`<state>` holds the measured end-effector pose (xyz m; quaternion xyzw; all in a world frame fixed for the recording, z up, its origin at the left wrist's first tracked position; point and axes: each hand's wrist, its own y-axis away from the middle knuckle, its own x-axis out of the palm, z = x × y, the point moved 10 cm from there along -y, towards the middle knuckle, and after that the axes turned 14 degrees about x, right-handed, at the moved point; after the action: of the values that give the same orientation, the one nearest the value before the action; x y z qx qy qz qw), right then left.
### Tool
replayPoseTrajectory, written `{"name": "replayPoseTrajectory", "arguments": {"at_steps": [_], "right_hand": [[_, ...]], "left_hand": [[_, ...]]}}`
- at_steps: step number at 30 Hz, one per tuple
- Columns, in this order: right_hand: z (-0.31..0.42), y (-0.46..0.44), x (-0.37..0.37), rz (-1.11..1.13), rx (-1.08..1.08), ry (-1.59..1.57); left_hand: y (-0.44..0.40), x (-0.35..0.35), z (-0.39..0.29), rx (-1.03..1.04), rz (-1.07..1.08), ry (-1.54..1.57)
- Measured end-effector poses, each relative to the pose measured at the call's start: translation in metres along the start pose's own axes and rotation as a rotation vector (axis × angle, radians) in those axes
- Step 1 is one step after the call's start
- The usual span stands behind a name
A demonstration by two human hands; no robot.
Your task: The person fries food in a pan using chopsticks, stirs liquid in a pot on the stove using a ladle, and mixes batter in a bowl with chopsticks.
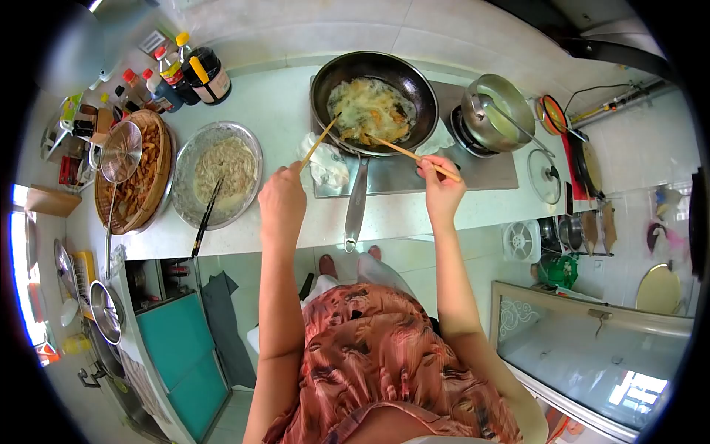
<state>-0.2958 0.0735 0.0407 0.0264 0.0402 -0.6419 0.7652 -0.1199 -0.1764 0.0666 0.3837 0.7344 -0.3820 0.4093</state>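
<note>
A dark wok (424, 83) stands on the stove with battered pieces (377, 111) frying in oil. My left hand (283, 201) is closed round one wooden chopstick (319, 142), whose tip reaches the wok's lower left part. Pinched in my right hand (442, 185) is another chopstick (407, 152), and its tip touches the food near the wok's front rim. The wok's handle (356, 203) points toward me between my hands. A crumpled white cloth or paper (325, 164) lies beside my left hand.
On the left are a metal bowl of battered food (255, 144) with dark chopsticks, a basket of fried pieces (151, 159) with a strainer (122, 152), and several bottles (211, 78). A metal pot (510, 96) with a ladle and a glass lid (545, 177) are on the right.
</note>
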Motion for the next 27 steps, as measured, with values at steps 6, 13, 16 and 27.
{"name": "replayPoseTrajectory", "arguments": {"at_steps": [6, 13, 16, 27], "right_hand": [[0.007, -0.002, -0.019, -0.025, 0.113, -0.166], [0.009, -0.006, -0.009, 0.045, 0.015, -0.033], [-0.005, -0.009, -0.002, 0.024, -0.032, -0.030], [-0.042, -0.003, -0.021, -0.037, 0.219, -0.379]], "left_hand": [[-0.032, 0.010, -0.012, 0.050, 0.152, -0.162], [-0.064, 0.015, -0.036, 0.061, 0.303, -0.314], [-0.069, 0.020, -0.046, 0.095, 0.315, -0.307], [-0.044, 0.023, -0.047, 0.121, 0.183, -0.167]]}}
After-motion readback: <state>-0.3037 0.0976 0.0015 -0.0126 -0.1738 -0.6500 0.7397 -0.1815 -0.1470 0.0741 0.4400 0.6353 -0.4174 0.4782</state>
